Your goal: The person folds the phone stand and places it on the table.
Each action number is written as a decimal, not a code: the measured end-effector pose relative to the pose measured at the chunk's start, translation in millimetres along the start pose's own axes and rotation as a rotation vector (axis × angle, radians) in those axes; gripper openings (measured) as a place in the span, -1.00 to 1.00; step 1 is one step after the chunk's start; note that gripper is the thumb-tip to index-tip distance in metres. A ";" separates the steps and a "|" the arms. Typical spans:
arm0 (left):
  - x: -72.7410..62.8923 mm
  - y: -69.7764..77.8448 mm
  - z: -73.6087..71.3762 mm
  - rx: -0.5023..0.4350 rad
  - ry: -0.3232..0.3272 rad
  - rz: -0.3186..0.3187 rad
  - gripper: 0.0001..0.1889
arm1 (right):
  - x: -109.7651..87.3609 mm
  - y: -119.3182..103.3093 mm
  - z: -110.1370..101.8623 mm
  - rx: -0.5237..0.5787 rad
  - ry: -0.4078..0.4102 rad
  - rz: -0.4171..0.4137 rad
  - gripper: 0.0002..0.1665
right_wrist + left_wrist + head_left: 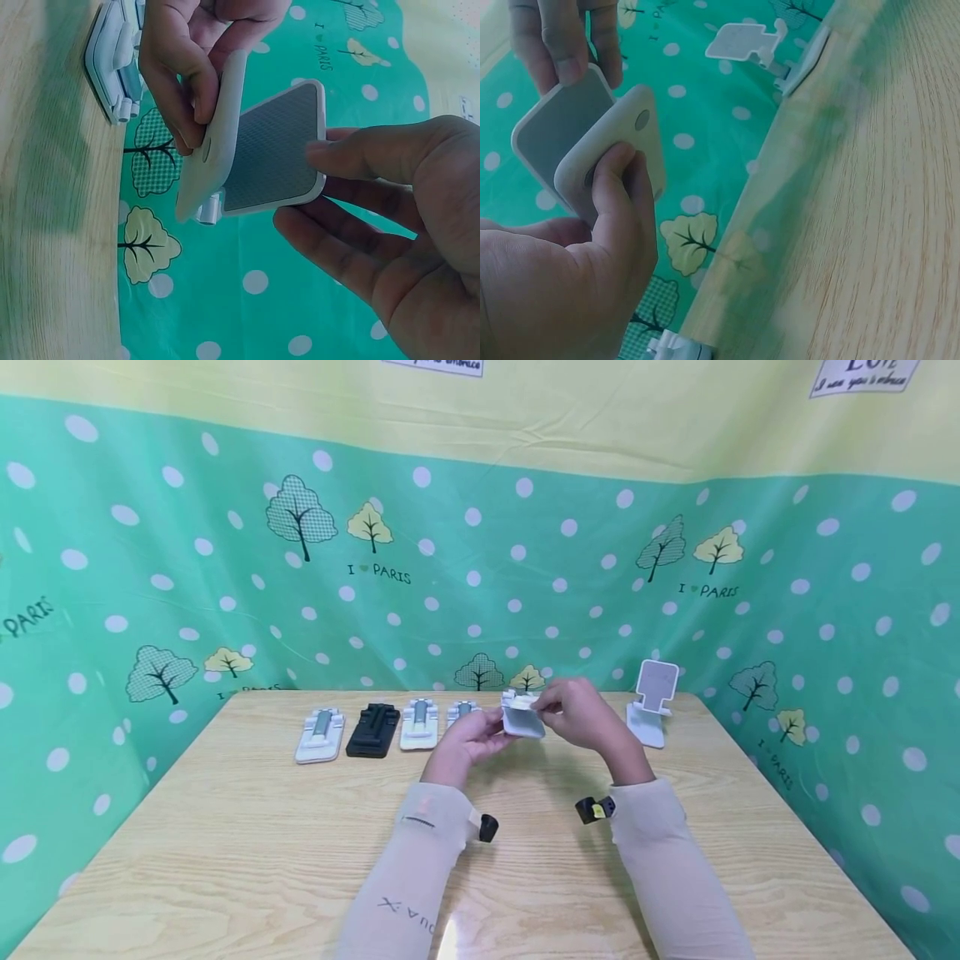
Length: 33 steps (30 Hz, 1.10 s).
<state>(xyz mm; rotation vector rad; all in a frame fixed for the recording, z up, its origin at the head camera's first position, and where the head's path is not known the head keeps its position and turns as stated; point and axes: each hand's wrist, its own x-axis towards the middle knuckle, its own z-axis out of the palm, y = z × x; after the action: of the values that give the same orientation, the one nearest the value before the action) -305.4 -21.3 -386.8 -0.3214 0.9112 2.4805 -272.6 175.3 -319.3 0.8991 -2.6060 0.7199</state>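
Above the table, both hands hold a white folding phone stand (522,724) that is partly opened. My left hand (468,742) grips its base (217,142), thumb on the underside near a round pad. The thumb and fingers of my right hand (405,217) pinch the edge of the grey-padded support plate (274,150). Base and plate stand at an angle to each other, joined at a hinge at one end. In the left wrist view, my right fingers (566,45) come down on the plate's upper edge.
Left of the hands is a row of folded phone stands: a white one (320,737), a black one (372,731), another white one (419,725) and one partly hidden (462,708). An unfolded stand (647,727) stands at the right. A green dotted curtain (480,585) hangs behind the table (247,860).
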 end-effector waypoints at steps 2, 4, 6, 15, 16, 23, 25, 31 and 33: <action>-0.7 0.3 -0.1 -0.015 0.005 -0.001 -0.57 | 0.1 -0.2 0.7 -0.001 -0.016 0.005 -0.83; -1.1 0.5 -0.1 -0.026 0.004 -0.002 -0.57 | 0.1 -0.5 0.9 -0.004 -0.029 0.008 -0.82; -1.2 0.8 -0.1 -0.032 0.002 -0.003 -0.57 | 0.1 -0.2 1.5 -0.007 -0.042 0.007 -0.80; -1.4 3.3 -1.8 -0.068 0.011 -0.005 -0.56 | 1.1 -0.9 6.4 -0.042 -0.095 -0.035 -0.76; -1.3 3.6 -1.6 -0.071 0.009 -0.007 -0.56 | 1.2 -1.3 6.9 -0.043 -0.098 -0.032 -0.75; -0.9 4.2 0.4 -0.091 0.038 -0.013 -0.63 | 2.1 -5.1 11.2 -0.057 -0.128 -0.026 -0.77; -1.0 4.0 0.7 -0.095 0.050 -0.010 -0.64 | 2.1 -5.5 12.3 -0.057 -0.129 -0.031 -0.78; 0.3 4.5 -0.3 -0.111 0.082 -0.005 -0.56 | 2.9 -7.9 14.7 -0.077 -0.139 -0.031 -0.75; 1.6 4.7 -1.0 -0.117 0.086 -0.003 -0.56 | 3.5 -8.8 15.1 -0.087 -0.143 -0.024 -0.75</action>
<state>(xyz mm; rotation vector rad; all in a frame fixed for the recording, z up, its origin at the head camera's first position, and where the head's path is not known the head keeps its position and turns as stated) -309.1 -24.5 -385.6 -0.4715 0.8003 2.5389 -271.2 159.4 -327.2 0.9869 -2.7217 0.5505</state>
